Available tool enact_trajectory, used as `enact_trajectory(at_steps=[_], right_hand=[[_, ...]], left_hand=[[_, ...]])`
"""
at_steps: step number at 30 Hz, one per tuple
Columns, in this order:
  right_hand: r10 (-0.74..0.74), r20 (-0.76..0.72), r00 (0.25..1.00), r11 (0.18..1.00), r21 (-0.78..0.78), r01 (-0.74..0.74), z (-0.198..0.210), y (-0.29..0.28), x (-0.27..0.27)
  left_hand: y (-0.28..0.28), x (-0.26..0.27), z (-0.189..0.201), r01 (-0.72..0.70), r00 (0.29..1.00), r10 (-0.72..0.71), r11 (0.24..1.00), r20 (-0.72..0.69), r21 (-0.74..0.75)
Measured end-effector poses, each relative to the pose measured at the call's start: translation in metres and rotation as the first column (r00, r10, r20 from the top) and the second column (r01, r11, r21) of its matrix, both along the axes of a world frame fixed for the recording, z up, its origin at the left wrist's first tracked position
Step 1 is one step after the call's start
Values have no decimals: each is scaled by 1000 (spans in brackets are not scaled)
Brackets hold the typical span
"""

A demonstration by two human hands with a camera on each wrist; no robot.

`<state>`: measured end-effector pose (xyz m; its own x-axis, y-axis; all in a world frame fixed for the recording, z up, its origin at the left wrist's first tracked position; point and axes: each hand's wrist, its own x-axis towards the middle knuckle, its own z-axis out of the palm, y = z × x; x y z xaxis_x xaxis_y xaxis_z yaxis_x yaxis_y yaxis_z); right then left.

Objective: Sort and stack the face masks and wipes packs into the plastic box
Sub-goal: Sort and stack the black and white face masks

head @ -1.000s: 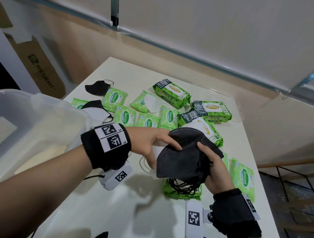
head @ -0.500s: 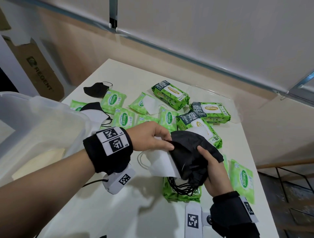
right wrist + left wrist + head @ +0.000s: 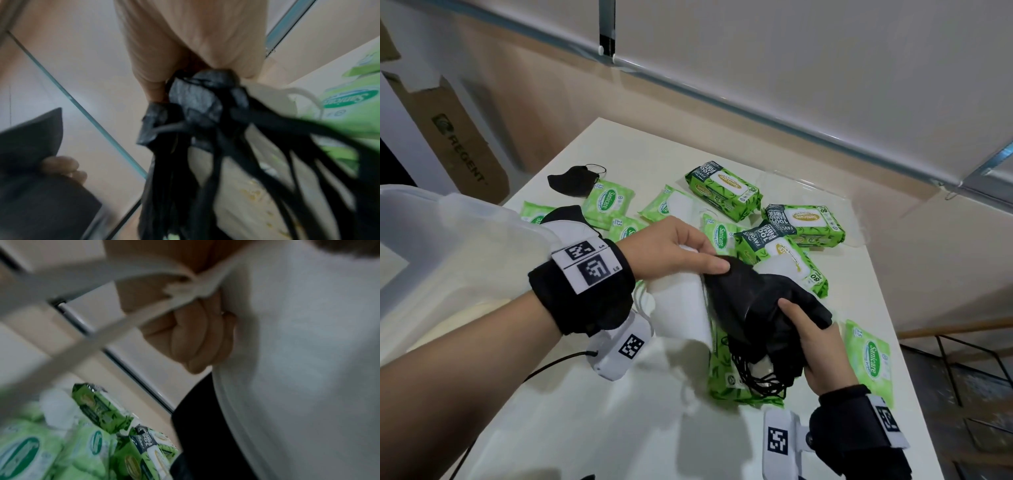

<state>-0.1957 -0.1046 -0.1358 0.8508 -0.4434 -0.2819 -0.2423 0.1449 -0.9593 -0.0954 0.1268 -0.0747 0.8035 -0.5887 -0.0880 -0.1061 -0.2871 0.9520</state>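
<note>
My right hand (image 3: 808,339) grips a bunch of black face masks (image 3: 753,308) above the table, their ear loops (image 3: 760,377) dangling; the right wrist view shows the crumpled black masks (image 3: 197,104) clamped under my fingers. My left hand (image 3: 681,253) holds a white face mask (image 3: 678,315) beside the black ones, thumb on the black edge; the left wrist view shows my fingers (image 3: 197,344) curled round the white mask (image 3: 298,353). The clear plastic box (image 3: 448,246) stands at the left. Green wipes packs (image 3: 722,192) lie scattered on the table.
Another black mask (image 3: 573,178) lies at the table's far left, and a black-and-white mask pair (image 3: 571,222) by the box rim. A small green pack (image 3: 869,356) lies near the table's right edge. A cardboard carton (image 3: 458,150) stands beyond the table (image 3: 619,428).
My left hand has drawn the white mask out from under the black bunch toward the left, so more white shows. The right hand keeps its grip on the black masks.
</note>
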Motion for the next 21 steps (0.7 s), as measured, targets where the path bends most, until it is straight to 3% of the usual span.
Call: enact_trajectory(at_steps=[2,4,6,10,12,18,21], right_hand=[[91,2,996,996,-16,-91,4,5,0],[163,7,987,986,-31,-163,7,10,-1],[213,7,977,975,-65,-212,8,14,-1],[286,5,958,951,-120,-284,10,20,-1],[320,0,948,943,-98,-318,12,24,-2],[348,-22,937,937,-8,-349,16,32,0],[319,-42,947,947,50,-317,15,31,1]], left_hand=[[1,-4,3,137,986,-121,980,-116,142],[1,-6,2,271,954,-211,909,-212,316],[-1,-7,0,307,942,-225,881,-250,361],[-12,-7,-8,112,980,-85,983,-178,149],[-19,-8,-14,27,994,-17,995,-104,98],[-34,-17,-29,-122,983,91,974,162,193],[-37,-20,-30,-188,969,136,947,206,258]])
